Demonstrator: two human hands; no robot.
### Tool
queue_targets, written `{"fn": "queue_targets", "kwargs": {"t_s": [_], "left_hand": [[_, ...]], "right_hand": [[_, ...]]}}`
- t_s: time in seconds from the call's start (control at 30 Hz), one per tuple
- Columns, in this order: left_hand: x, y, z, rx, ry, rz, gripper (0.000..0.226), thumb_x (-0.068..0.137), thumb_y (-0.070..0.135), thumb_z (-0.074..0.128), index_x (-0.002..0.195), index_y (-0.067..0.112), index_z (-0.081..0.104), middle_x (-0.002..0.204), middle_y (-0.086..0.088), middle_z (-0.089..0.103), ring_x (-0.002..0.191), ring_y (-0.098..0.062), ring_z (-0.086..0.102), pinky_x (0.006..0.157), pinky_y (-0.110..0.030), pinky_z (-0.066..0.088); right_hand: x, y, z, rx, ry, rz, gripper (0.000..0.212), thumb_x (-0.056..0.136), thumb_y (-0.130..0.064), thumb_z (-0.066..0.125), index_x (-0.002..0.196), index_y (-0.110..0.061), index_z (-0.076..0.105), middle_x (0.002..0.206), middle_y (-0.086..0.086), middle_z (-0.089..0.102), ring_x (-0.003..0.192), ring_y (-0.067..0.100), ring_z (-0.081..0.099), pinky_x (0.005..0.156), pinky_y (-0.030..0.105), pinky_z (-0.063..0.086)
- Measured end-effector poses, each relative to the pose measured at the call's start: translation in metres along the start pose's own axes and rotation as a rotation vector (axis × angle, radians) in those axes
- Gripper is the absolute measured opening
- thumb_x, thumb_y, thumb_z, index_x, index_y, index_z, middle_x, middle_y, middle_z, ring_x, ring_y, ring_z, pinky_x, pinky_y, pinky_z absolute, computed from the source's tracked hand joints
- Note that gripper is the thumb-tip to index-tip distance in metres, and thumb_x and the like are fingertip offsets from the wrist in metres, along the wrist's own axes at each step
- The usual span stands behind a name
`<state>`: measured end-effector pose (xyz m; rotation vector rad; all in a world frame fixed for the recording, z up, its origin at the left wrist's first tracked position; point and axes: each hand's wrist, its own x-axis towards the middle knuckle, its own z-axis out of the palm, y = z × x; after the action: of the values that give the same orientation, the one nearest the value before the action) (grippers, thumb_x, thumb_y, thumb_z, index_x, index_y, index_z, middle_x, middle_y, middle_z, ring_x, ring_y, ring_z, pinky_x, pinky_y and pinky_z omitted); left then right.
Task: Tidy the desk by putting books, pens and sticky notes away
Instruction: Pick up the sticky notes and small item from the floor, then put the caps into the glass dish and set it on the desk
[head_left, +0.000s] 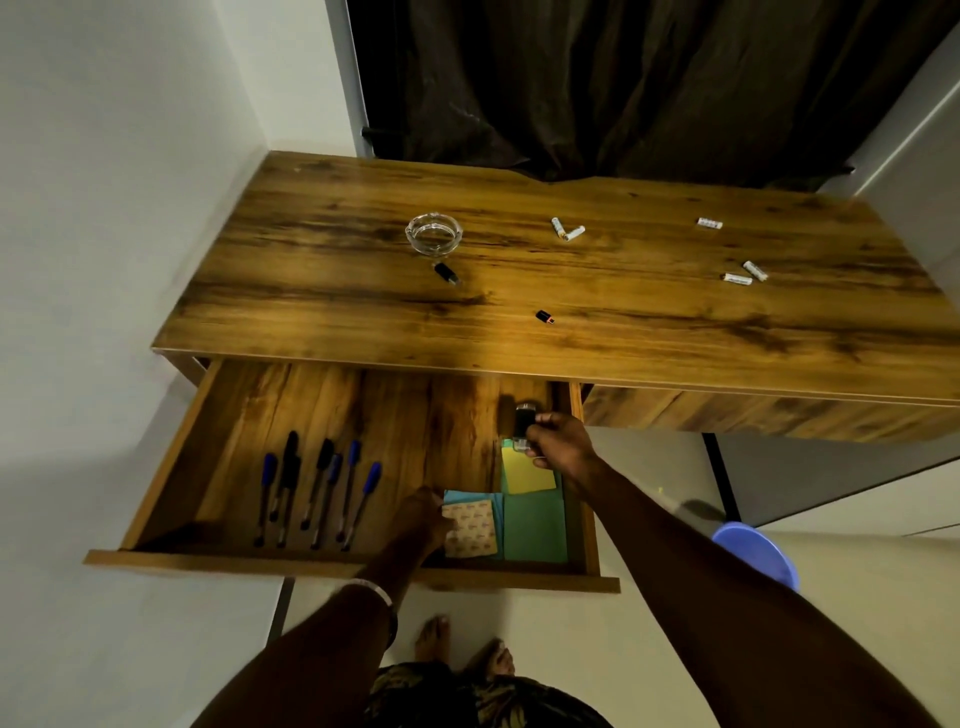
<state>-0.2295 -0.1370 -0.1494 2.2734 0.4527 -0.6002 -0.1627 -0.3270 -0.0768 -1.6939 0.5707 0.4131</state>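
From the head camera we look down on a wooden table (519, 291) with its drawer (332, 415) pulled wide open toward us at 6 o'clock.

Our right hand (558, 441) is over the far right corner of the drawer, its grip closed around a small black object with a clear end (523, 423); we cannot tell what it is. Just beneath it, toward 6 o'clock, lies a yellow sticky note pad (527, 475), overlapping a green pad (535, 527) nearer the drawer front.

Our left hand (423, 519) reaches in over the drawer front, fingers curled against the left edge of a tan printed pad (472, 530), which rests on a light blue pad (467, 498) touching the green one. The hand is blurred, so we cannot tell whether its grip truly pinches the pad or only touches it. A pale bangle (371, 590) circles that wrist.

At 9 o'clock in the drawer, several pens (317, 491) with blue and black caps lie roughly side by side, caps pointing away from us.

On the tabletop, a glass ashtray (432, 234) sits at about 11 o'clock, with a small black item (447, 273) just beside it. Another small black and red item (544, 316) lies near the middle. White batteries (567, 229) are scattered from 12 to 2 o'clock.

A dark curtain (623, 83) hangs behind the table, and a blue plastic tub (756, 553) stands on the floor at 4 o'clock.
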Motion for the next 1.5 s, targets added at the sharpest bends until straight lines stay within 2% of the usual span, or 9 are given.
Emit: {"fn": "queue_targets", "kwargs": {"t_s": [0.43,0.57,0.77,0.87,0.97,1.03,1.1,1.33,1.5], "left_hand": [[-0.001,0.002,0.003,-0.187,0.036,-0.014,0.010,0.087,0.004,0.060,0.092,0.012,0.057,0.117,-0.011,0.056,0.113,-0.027,0.053,0.083,-0.027,0.045],[0.000,0.002,0.005,-0.251,0.005,-0.007,0.019,0.089,0.000,0.055,0.077,0.015,0.053,0.095,-0.005,0.057,0.092,-0.020,0.057,0.089,-0.034,0.049],[0.009,0.003,0.002,-0.284,0.015,-0.033,0.012,0.093,0.016,0.055,0.101,0.007,0.055,0.093,-0.002,0.055,0.079,-0.012,0.057,0.056,-0.017,0.044],[0.014,0.020,-0.009,-0.396,-0.027,0.017,0.012,0.096,0.015,0.050,0.090,0.006,0.056,0.076,-0.003,0.054,0.063,-0.010,0.053,0.046,-0.012,0.042],[0.023,0.045,-0.023,-0.537,-0.087,0.023,0.006,0.091,0.011,0.056,0.097,0.009,0.057,0.085,-0.003,0.057,0.073,-0.012,0.058,0.059,-0.018,0.049],[0.029,0.060,-0.031,-0.574,-0.113,0.067,0.007,0.091,0.006,0.056,0.085,0.008,0.058,0.080,-0.005,0.058,0.066,-0.009,0.060,0.057,-0.019,0.048],[0.028,0.077,-0.039,-0.649,-0.128,0.105,0.016,0.094,0.004,0.052,0.081,0.007,0.060,0.074,-0.007,0.058,0.054,-0.005,0.059,0.049,-0.017,0.047],[0.050,0.107,-0.068,-0.816,-0.147,0.107,0.014,0.093,0.013,0.059,0.081,0.008,0.064,0.073,-0.008,0.061,0.054,-0.009,0.058,0.051,-0.020,0.048],[0.080,0.118,-0.096,-0.855,-0.206,0.062,0.010,0.092,0.019,0.060,0.086,0.011,0.061,0.079,-0.004,0.061,0.069,-0.012,0.058,0.062,-0.021,0.050]], "right_hand": [[0.004,0.006,0.001,-0.023,-0.010,-0.008,0.027,0.092,-0.010,0.057,0.119,-0.015,0.059,0.087,0.006,0.066,0.061,0.009,0.057,0.052,0.020,0.046],[0.003,0.006,-0.001,-0.020,-0.005,-0.011,0.023,0.092,-0.010,0.057,0.114,-0.018,0.059,0.087,0.005,0.066,0.061,0.009,0.057,0.053,0.020,0.045],[0.006,0.003,-0.001,-0.029,-0.015,-0.019,0.025,0.092,-0.011,0.056,0.116,-0.016,0.060,0.081,0.000,0.063,0.062,0.008,0.057,0.055,0.020,0.046],[0.007,-0.003,0.000,-0.028,-0.038,-0.032,0.025,0.092,-0.009,0.056,0.116,-0.016,0.060,0.078,-0.001,0.062,0.062,0.008,0.057,0.055,0.021,0.046],[0.009,-0.010,0.003,-0.028,-0.056,-0.041,0.026,0.091,-0.006,0.055,0.115,-0.012,0.060,0.075,0.001,0.061,0.058,0.009,0.055,0.050,0.019,0.043],[0.011,-0.016,0.006,-0.016,-0.067,-0.050,0.027,0.090,-0.004,0.055,0.116,-0.010,0.059,0.076,0.004,0.062,0.055,0.010,0.053,0.043,0.017,0.040],[0.012,-0.024,0.009,-0.013,-0.079,-0.064,0.023,0.091,-0.006,0.055,0.113,-0.011,0.059,0.082,0.005,0.062,0.056,0.009,0.053,0.046,0.018,0.043],[0.030,-0.054,0.024,-0.092,-0.099,-0.119,0.029,0.091,-0.013,0.057,0.119,-0.015,0.062,0.089,0.005,0.069,0.061,0.007,0.060,0.057,0.020,0.050],[0.046,-0.084,0.043,-0.088,-0.107,-0.159,0.025,0.090,-0.013,0.058,0.114,-0.014,0.065,0.084,0.003,0.068,0.057,0.005,0.059,0.056,0.019,0.049]]}}
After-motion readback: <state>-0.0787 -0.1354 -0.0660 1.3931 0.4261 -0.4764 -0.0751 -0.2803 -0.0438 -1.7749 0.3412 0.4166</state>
